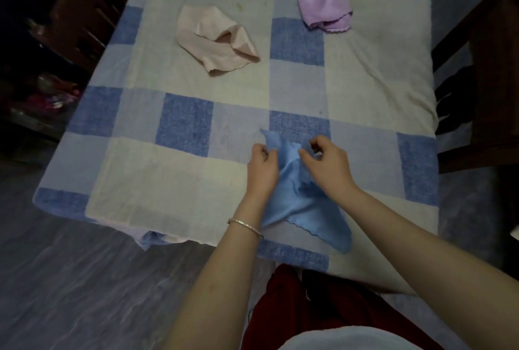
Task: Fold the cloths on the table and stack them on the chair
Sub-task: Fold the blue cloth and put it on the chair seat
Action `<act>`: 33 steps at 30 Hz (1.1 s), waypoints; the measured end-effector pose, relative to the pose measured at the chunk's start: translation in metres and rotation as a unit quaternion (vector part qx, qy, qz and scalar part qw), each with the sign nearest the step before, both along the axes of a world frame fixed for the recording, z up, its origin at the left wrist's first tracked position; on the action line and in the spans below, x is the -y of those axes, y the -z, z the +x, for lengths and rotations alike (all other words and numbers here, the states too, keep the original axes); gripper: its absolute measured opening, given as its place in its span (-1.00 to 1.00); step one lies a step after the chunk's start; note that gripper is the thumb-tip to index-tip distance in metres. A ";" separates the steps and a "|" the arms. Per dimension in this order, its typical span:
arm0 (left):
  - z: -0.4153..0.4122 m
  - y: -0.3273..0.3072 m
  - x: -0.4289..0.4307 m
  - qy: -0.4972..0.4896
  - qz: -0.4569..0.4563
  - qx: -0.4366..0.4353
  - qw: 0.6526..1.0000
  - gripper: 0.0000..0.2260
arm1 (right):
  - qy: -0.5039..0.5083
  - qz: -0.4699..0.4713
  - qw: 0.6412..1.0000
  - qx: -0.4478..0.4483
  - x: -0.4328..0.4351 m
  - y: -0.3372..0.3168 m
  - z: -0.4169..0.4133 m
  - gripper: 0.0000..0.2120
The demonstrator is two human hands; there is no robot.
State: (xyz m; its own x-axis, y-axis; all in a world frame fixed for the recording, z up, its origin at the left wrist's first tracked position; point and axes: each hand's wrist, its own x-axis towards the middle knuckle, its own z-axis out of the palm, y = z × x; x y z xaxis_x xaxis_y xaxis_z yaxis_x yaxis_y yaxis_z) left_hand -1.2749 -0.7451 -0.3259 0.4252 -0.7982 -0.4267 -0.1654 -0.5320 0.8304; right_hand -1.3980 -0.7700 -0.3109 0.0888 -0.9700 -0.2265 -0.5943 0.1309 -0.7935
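Note:
A crumpled blue cloth (303, 209) lies near the table's front edge. My left hand (262, 167) pinches its upper left part and my right hand (328, 163) pinches its upper right part, so both hands grip it. Farther back, a loosely bunched pink cloth (216, 38) rests left of the middle. A rumpled purple cloth (325, 8) sits at the back right. A dark wooden chair (488, 74) stands by the table's right side; its seat is mostly out of view.
The table wears a blue-and-cream checked tablecloth (179, 181) that hangs over the front edge. Another dark wooden chair (84, 13) stands at the back left. Cluttered items (53, 94) lie on the floor to the left.

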 end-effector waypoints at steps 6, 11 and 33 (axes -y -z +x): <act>-0.024 -0.004 -0.013 0.040 -0.040 -0.076 0.996 -0.82 | -0.002 0.008 1.000 0.025 -0.011 -0.005 0.015 -0.93; -0.024 -0.010 -0.022 0.006 -0.067 -0.175 0.982 -0.66 | 0.004 -0.015 0.998 0.054 -0.018 -0.016 0.017 -0.83; 0.027 -0.016 -0.020 0.071 -0.080 -0.210 0.972 -0.86 | -0.157 -0.028 0.984 -0.078 0.002 -0.012 0.008 -0.67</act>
State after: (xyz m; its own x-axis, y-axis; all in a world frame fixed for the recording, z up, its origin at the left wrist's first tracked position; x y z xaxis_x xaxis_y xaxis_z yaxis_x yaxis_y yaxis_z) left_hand -1.2475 -0.7252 -0.3096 0.1206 -0.9068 -0.4039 0.1442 -0.3865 0.9109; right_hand -1.3903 -0.7723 -0.2984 0.3536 -0.9118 -0.2085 -0.7136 -0.1189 -0.6904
